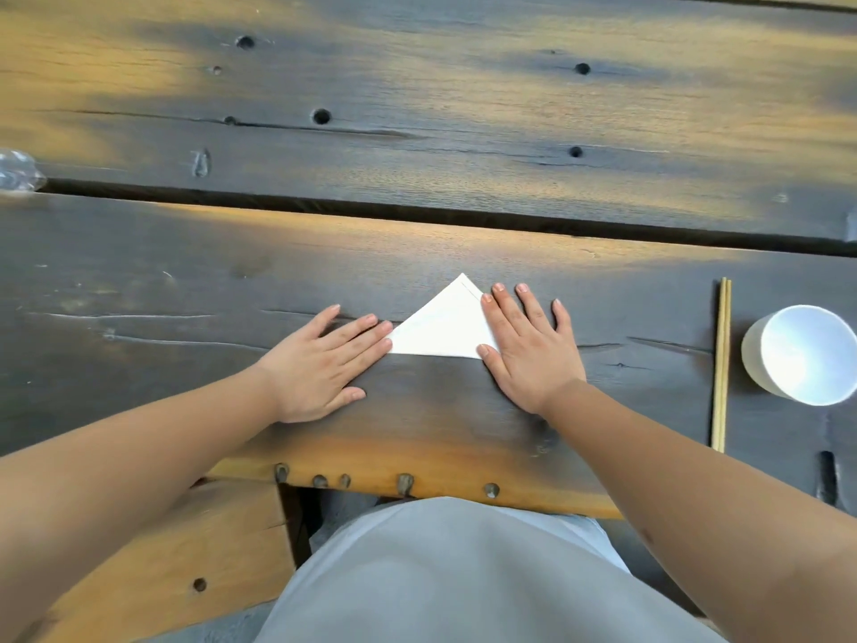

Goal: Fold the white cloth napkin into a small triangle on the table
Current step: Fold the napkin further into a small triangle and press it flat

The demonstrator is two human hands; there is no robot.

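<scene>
The white cloth napkin [443, 324] lies flat on the dark wooden table [417, 155] as a small triangle, its tip pointing away from me. My left hand [324, 364] rests palm down with fingers spread, its fingertips touching the triangle's left corner. My right hand [528, 345] lies flat too, covering the right corner, thumb on the near edge and index finger along the right side. Neither hand grips the cloth.
A pair of wooden chopsticks [721, 364] lies lengthwise to the right, with a white bowl [802, 355] beyond them. Crumpled clear plastic [16, 171] sits at the far left edge. A dark gap between planks [417, 211] crosses the table behind the napkin.
</scene>
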